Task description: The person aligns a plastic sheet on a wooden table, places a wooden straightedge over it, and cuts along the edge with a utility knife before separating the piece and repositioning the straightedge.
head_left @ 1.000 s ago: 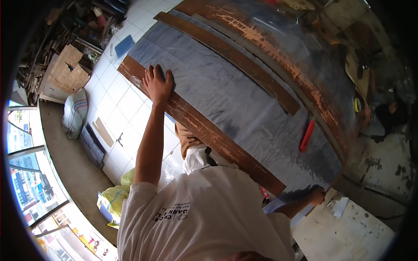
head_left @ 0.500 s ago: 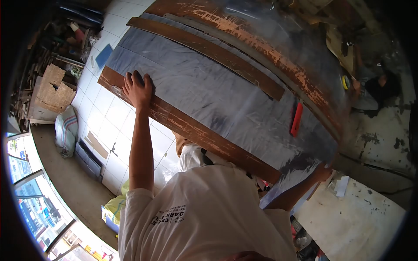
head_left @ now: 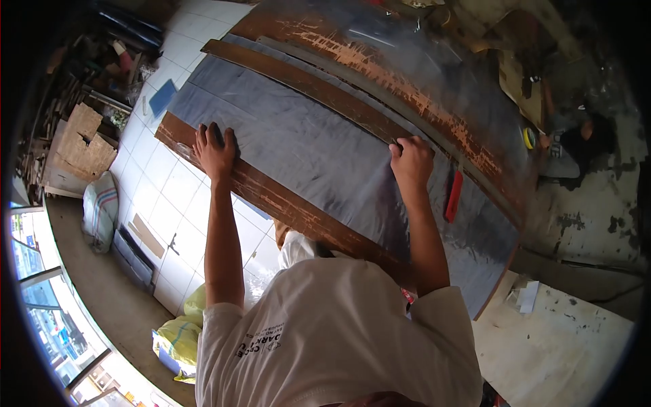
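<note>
A large grey sheet-covered panel (head_left: pixel 285 122) lies before me. Along its near edge runs a brown wooden strip (head_left: pixel 305 210), and my left hand (head_left: pixel 215 159) rests on it with bent fingers. A small dark thing shows between that thumb and the fingers; its kind is unclear. Farther up the panel lies a second brown strip (head_left: pixel 291 78). My right hand (head_left: pixel 412 163) is closed around its right end, which the hand hides. Right of this hand, a tool with a red handle (head_left: pixel 454 197) lies on the panel, apart from my fingers.
Beyond the strips lies a scratched brown board (head_left: pixel 407 85). Another person (head_left: pixel 576 146) sits at the far right near a yellow tape roll (head_left: pixel 529 138). Scrap wood (head_left: pixel 85 142) and a white sack (head_left: pixel 100 210) stand left; a pale board (head_left: pixel 556 339) is at lower right.
My right hand has left the panel's right edge and moved up and left to the second strip's end. The left hand stays in place on the near strip.
</note>
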The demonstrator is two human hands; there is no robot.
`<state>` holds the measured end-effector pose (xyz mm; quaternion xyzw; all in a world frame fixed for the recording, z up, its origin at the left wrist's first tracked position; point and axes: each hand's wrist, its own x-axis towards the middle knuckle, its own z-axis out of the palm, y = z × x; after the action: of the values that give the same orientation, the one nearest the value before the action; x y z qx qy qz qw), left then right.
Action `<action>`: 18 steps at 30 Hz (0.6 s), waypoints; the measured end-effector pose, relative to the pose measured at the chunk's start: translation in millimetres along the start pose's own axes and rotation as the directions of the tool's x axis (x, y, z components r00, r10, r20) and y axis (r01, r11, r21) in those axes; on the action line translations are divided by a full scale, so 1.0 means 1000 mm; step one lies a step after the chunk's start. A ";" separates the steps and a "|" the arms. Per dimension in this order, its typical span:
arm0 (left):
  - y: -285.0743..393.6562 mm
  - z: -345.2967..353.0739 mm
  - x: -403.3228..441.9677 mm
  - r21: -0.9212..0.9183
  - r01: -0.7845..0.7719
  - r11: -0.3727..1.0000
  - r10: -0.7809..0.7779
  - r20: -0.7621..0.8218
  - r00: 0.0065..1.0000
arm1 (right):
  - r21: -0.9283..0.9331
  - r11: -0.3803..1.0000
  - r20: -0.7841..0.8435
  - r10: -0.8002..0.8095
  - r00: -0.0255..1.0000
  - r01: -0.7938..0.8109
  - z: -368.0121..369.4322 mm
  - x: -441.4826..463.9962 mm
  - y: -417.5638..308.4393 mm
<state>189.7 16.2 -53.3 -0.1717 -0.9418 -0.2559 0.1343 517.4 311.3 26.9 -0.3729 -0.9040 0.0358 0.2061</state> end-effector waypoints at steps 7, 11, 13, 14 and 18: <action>0.002 -0.001 0.000 -0.038 -0.006 0.999 0.006 -0.012 1.000 | -0.033 0.997 0.117 0.072 0.991 -0.068 0.008 0.007 0.002; 0.001 -0.001 0.000 -0.031 -0.014 0.999 0.013 -0.028 1.000 | -0.064 0.996 0.126 0.073 0.989 -0.066 0.014 0.012 0.006; 0.003 -0.001 0.000 -0.036 -0.004 0.999 0.003 -0.031 1.000 | 0.064 0.996 0.041 -0.061 0.997 0.058 0.021 0.018 0.008; 0.005 -0.001 0.001 -0.029 -0.005 1.000 0.004 -0.031 1.000 | 0.182 0.965 -0.061 -0.181 0.981 0.190 0.025 0.024 0.007; 0.006 -0.003 -0.002 -0.009 0.000 1.000 -0.001 -0.045 0.999 | 0.185 0.940 -0.106 -0.271 0.957 0.287 0.049 0.041 -0.004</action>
<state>194.0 19.3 -49.1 -0.1662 -0.9373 -0.2642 0.1548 469.4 340.5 -2.4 -0.2197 -0.9307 0.0813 0.2808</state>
